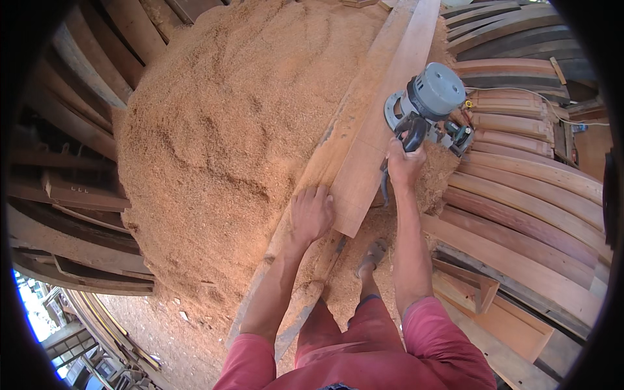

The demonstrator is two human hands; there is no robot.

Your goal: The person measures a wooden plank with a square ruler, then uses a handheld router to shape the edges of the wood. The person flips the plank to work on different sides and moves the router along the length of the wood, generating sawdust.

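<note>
A long reddish wooden plank (pixel 377 110) lies slanted on a wider rough board, running from the lower middle up to the top right. My left hand (pixel 311 211) rests flat on the plank's near end, fingers spread. My right hand (pixel 404 162) grips the black handle of a grey electric router (pixel 429 104) that sits on the plank's right edge. The router's cord trails off to the right.
A big heap of sawdust (pixel 221 143) fills the left and middle. Stacks of curved wooden slats (pixel 526 195) lie to the right, and more curved pieces (pixel 71 195) at the left. My sandalled foot (pixel 372 255) stands in sawdust below the plank.
</note>
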